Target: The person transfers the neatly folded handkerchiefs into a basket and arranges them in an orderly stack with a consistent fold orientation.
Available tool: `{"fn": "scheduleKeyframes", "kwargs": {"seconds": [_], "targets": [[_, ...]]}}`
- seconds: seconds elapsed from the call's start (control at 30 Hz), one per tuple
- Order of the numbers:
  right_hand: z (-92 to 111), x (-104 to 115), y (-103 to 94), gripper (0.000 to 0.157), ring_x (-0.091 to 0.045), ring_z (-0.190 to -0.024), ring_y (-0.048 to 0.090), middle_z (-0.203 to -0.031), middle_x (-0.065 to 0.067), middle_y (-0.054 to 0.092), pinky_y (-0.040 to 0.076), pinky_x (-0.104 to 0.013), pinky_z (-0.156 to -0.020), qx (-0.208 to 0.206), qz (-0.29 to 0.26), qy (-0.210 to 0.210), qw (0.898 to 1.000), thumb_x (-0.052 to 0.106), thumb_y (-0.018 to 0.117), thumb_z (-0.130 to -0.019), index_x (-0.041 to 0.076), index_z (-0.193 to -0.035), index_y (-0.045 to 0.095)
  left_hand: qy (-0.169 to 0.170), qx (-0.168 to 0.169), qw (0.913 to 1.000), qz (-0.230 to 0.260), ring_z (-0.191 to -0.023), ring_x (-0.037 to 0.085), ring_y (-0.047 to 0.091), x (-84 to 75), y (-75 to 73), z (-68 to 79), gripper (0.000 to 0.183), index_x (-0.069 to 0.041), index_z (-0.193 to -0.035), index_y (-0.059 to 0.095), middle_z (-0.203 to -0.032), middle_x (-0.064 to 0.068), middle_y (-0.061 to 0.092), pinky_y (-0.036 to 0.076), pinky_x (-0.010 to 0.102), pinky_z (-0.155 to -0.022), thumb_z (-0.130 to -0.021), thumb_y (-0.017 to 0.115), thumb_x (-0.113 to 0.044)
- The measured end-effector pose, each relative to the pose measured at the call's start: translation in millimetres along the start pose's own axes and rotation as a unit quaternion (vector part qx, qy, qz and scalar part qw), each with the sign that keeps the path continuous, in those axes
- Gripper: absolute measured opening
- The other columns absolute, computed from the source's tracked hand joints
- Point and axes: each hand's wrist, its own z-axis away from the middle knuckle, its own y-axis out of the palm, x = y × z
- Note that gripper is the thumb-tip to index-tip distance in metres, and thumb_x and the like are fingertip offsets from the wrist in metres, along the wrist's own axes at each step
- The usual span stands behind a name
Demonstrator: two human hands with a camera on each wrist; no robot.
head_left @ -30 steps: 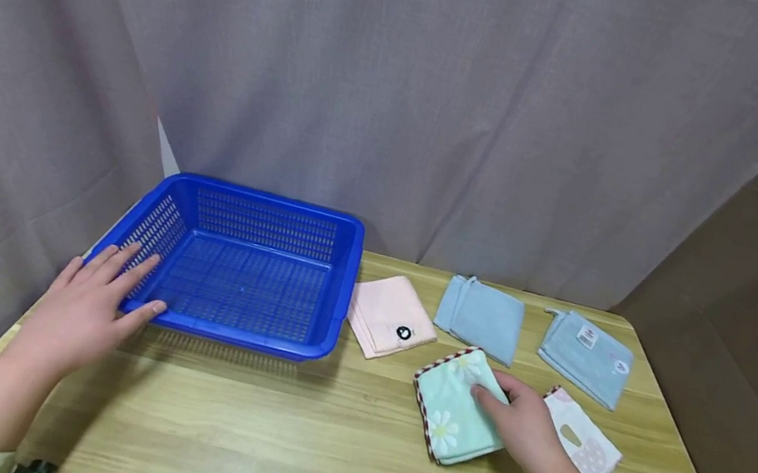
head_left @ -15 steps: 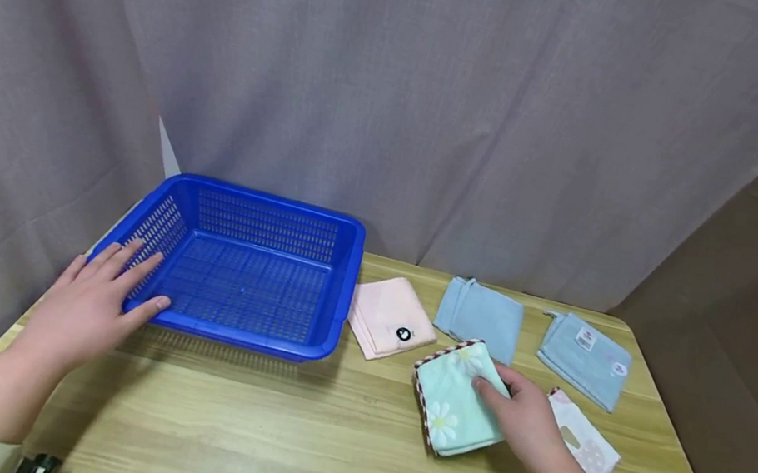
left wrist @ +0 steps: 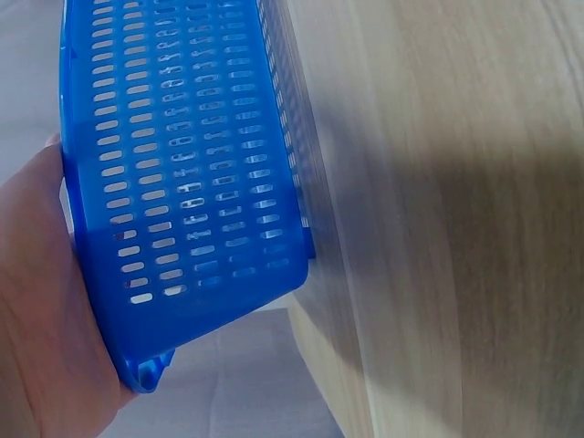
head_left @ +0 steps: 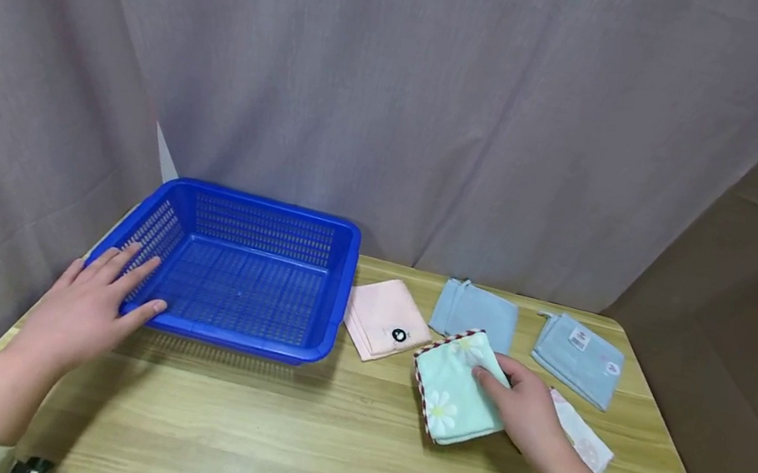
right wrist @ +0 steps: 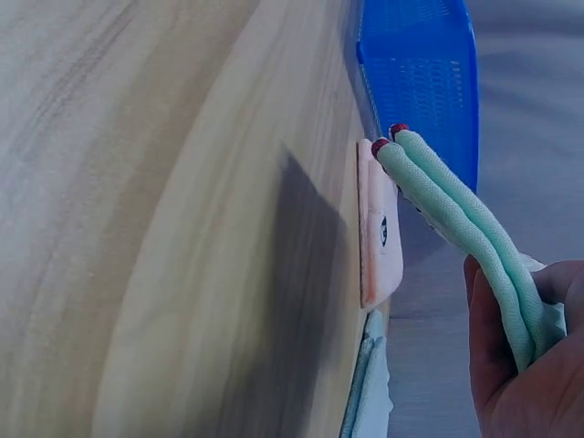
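My right hand [head_left: 527, 406] pinches a folded mint-green towel [head_left: 454, 393] with white daisies and a red-and-white checked edge, thumb on top and fingers underneath. In the right wrist view the towel [right wrist: 474, 237] is held above the table, its folded layers seen edge-on and its shadow on the wood. My left hand [head_left: 85, 303] rests with spread fingers over the near left corner of a blue plastic basket [head_left: 232, 337], which has slotted walls and nothing inside. From the left wrist, the hand [left wrist: 46, 301] lies against the basket's rim.
Right of the basket lies a folded pink towel [head_left: 384, 313] with a round black emblem. Two folded blue towels [head_left: 488, 311] [head_left: 582, 357] lie farther right. A white printed towel [head_left: 583, 437] is partly hidden behind my right hand. Grey curtain [head_left: 405, 89] backs the wooden table [head_left: 253, 434].
The mint-green towel has risen slightly in my right hand and moved a little away from me, now overlapping the nearer blue towel's lower edge. My left hand stays on the basket.
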Motion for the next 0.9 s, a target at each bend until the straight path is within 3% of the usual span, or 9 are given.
{"fn": "scheduleKeyframes", "kwargs": {"seconds": [0.2, 0.6, 0.9], "targets": [[-3, 5, -1.9, 0.046, -0.013, -0.085, 0.060, -0.110, -0.010, 0.068, 0.051, -0.026, -0.072, -0.003, -0.004, -0.007, 1.000, 0.039, 0.064, -0.097, 0.006, -0.130, 0.064, 0.001, -0.003, 1.0000, -0.002, -0.145, 0.045, 0.023, -0.6, 1.5, 0.3, 0.072, -0.010, -0.151, 0.041, -0.157, 0.026, 0.028, 0.009, 0.070, -0.112, -0.099, 0.047, -0.059], [-9, 14, -2.6, 0.050, -0.020, -0.102, 0.057, -0.122, -0.010, 0.066, 0.046, -0.033, -0.087, -0.002, -0.002, -0.013, 1.000, 0.045, 0.061, -0.097, 0.009, -0.132, 0.063, -0.002, -0.001, 1.0000, 0.000, -0.145, 0.046, 0.022, -1.3, 1.1, 1.0, 0.072, -0.013, -0.155, 0.035, -0.158, 0.025, 0.027, 0.008, 0.070, -0.112, -0.099, 0.046, -0.058], [-11, 21, 2.6, 0.050, -0.015, -0.091, 0.060, -0.113, -0.009, 0.068, 0.050, -0.029, -0.076, -0.005, -0.024, -0.003, 1.000, 0.042, 0.064, -0.096, 0.008, -0.132, 0.063, -0.001, -0.004, 1.0000, -0.001, -0.145, 0.046, 0.023, -0.5, 2.6, 1.5, 0.073, -0.015, -0.156, 0.031, -0.158, 0.025, 0.027, 0.008, 0.070, -0.112, -0.099, 0.046, -0.059]]}}
